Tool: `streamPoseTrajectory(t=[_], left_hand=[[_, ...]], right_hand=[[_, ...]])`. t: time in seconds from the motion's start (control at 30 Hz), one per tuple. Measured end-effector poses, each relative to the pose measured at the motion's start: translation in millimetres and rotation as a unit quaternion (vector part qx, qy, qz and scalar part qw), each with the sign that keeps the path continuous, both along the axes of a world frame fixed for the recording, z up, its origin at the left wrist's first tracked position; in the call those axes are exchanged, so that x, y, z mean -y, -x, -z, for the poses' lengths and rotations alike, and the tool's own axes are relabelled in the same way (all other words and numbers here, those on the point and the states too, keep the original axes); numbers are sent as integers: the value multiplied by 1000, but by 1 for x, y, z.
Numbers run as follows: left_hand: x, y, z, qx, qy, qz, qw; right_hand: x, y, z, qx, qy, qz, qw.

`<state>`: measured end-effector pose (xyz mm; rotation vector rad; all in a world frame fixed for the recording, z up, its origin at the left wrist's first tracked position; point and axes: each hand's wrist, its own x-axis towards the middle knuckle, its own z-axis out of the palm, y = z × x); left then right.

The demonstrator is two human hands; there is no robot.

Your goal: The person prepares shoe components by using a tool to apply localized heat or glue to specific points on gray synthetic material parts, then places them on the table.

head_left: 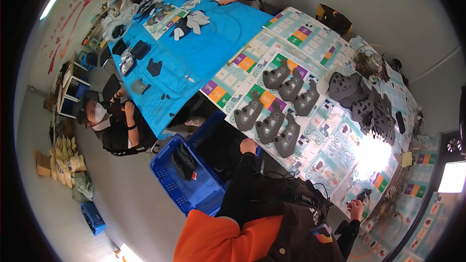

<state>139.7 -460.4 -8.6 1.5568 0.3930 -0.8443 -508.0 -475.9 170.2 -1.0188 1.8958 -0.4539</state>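
My left hand (248,146) is closed in a fist at the table's near edge, beside a board of dark grey foam pieces. Nothing shows in that fist. At the lower right, my right hand (356,209) has its fingers drawn together by the table edge; whether they hold something is too small to tell. A small black item (364,194) lies just beyond those fingers. On the white board (228,116) several curved grey foam pieces (270,125) with cut-out holes lie in two rows. More grey pieces (371,109) are heaped to the right.
Blue plastic crates (167,182) with black pieces stand on the floor left of my left arm. A blue-covered table (218,39) adjoins mine, with a masked person (128,121) seated beside it and others at its far end. Bright light (374,157) glares on my table. Black cables (281,173) hang near me.
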Motion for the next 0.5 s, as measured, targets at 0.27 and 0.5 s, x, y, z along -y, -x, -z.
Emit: streamPoseTrajectory(t=[0.27, 0.5], left_hand=[[4, 8, -39, -84, 213, 40, 973], [4, -24, -42, -64, 302, 34, 951]], right_hand=[[-6, -13, -6, -5, -5, 10, 1000], [-21, -19, -12, -21, -21, 30, 999]])
